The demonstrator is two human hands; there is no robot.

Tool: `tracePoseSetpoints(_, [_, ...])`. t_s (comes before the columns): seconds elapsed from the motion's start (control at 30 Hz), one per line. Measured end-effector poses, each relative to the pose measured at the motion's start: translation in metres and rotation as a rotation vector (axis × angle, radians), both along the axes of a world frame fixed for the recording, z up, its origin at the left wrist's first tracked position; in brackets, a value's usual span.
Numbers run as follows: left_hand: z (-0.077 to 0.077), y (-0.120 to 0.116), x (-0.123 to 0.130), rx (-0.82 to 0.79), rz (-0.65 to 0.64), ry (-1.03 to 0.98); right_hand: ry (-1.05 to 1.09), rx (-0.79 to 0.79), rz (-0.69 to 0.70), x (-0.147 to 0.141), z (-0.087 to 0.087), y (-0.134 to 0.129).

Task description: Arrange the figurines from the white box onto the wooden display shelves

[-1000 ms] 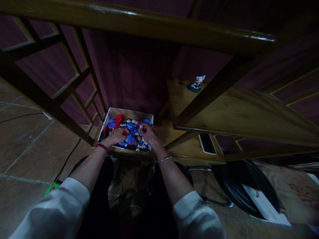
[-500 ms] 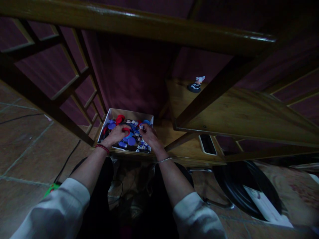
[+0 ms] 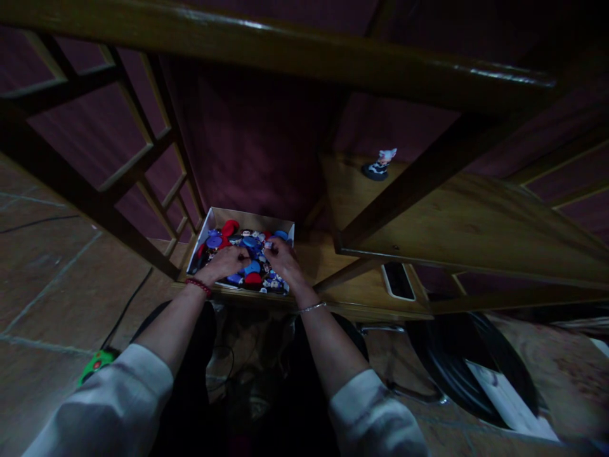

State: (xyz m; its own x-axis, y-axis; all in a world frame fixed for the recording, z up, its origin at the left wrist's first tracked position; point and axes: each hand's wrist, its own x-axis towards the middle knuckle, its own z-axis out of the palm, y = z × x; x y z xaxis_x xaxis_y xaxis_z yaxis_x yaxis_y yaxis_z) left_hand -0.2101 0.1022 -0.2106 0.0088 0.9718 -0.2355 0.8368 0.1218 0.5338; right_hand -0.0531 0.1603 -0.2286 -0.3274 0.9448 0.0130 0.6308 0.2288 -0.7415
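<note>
A shallow white box (image 3: 203, 236) holds a jumble of small figurines and round red, blue and purple pieces. My left hand (image 3: 227, 261) is over the left-middle of the pile, thumb and fingers apart with a dark gap between them and nothing visible held. Just below its fingertips lies a red round piece (image 3: 253, 278), beside a blue round piece (image 3: 252, 267). My right hand (image 3: 284, 259), at the box's right side, pinches a small whitish-blue figurine (image 3: 269, 245); its details are too small to make out.
The box stands on a low wooden shelf (image 3: 311, 254), with a phone (image 3: 398, 280) farther right. A small figurine on a dark base (image 3: 379, 166) stands on the raised shelf. A wooden beam (image 3: 285, 54) crosses above, lattice (image 3: 128, 168) at left, a black round seat (image 3: 428, 349) at right.
My left hand has let go of the red round piece, which now lies in the box near the front. The right hand stays nearly in place with its figurine. The view shifts slightly.
</note>
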Motion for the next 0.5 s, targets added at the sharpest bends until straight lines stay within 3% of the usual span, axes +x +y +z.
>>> tracePoseSetpoints(0.27, [-0.009,0.000,0.004,-0.024,-0.065,0.099,0.026,0.029,0.044,-0.004,-0.010,0.001])
tracePoseSetpoints(0.5, [-0.014,0.000,0.012,-0.008,-0.078,0.128,0.012,0.045,0.050,-0.004,-0.006,-0.004])
